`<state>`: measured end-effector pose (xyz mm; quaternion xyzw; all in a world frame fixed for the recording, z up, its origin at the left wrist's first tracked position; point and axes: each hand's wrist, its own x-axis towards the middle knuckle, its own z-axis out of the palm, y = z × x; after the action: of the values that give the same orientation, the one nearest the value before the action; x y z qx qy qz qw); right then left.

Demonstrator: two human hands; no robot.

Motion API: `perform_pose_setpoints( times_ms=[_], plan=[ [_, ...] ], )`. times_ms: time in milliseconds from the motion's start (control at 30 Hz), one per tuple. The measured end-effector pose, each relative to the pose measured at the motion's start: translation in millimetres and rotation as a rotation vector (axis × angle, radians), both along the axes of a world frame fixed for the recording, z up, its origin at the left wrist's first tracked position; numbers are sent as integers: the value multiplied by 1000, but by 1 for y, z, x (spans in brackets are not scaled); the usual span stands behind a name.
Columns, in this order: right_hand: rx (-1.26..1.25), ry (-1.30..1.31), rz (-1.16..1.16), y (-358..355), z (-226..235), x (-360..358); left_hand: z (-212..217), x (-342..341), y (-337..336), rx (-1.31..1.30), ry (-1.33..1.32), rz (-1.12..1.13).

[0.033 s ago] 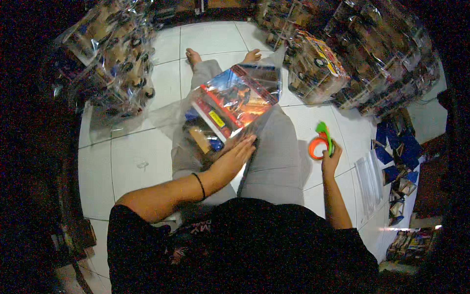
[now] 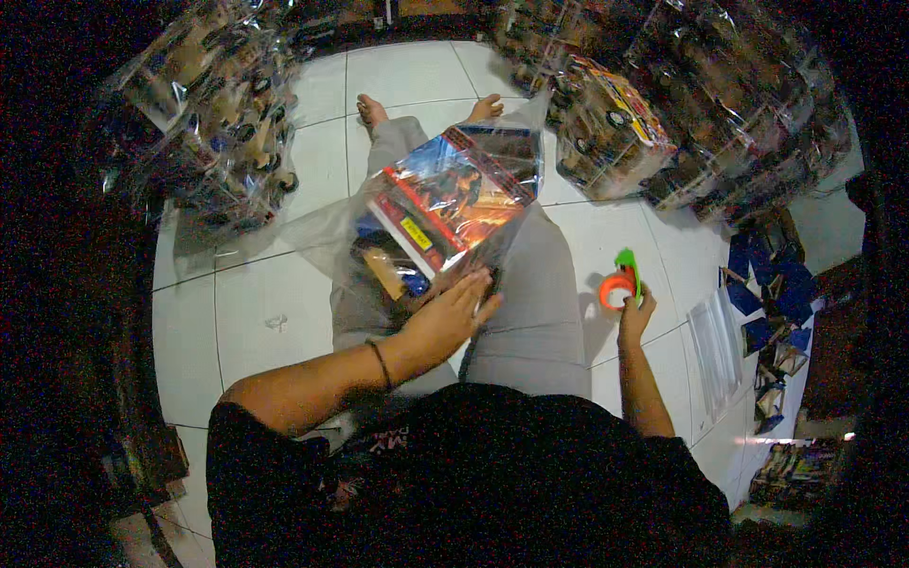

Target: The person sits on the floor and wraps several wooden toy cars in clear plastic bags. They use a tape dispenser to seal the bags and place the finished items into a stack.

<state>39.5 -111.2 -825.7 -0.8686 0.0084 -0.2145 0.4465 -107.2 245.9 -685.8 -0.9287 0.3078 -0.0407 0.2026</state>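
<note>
Across my lap lies a boxed toy (image 2: 456, 204) with a colourful picture card, a red border and a yellow label. Loose clear plastic wrap (image 2: 327, 227) surrounds it and spreads out to the left. My left hand (image 2: 449, 310) rests on the near edge of the wrapped package, fingers stretched out and thumb apart. Through the film, a blue and brown part shows beside the card. Over the floor to the right, my right hand (image 2: 638, 317) grips a green tape dispenser (image 2: 627, 258) carrying an orange tape roll (image 2: 606, 292).
Plastic-wrapped toy vehicles are piled at the left (image 2: 241, 123) and the far right (image 2: 720, 104). One boxed toy truck (image 2: 615, 123) stands before the right pile. Flat clear plastic sleeves (image 2: 715, 355) lie on the tiles at the right, beside several blue and brown pieces (image 2: 772, 303).
My right hand and the tape dispenser have shifted slightly toward me. My left thumb has spread away from the fingers. The wrapped package has barely moved.
</note>
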Motion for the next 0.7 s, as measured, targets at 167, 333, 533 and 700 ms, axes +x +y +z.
perform_pose_setpoints(
  times_ms=[167, 333, 533, 700],
  plan=[
    [-297, 120, -167, -7, -64, 11, 102, -25, 66, -8, -309, -143],
    [-86, 208, 570, 132, 85, -50, 154, 1, 137, 92, 47, -84],
    [-14, -16, 995, 230, 124, -45, 201, 35, 106, 33, -198, -54],
    [-70, 784, 1257, 195, 52, -51, 234, 99, 79, -146, -256, 296]
  ],
)
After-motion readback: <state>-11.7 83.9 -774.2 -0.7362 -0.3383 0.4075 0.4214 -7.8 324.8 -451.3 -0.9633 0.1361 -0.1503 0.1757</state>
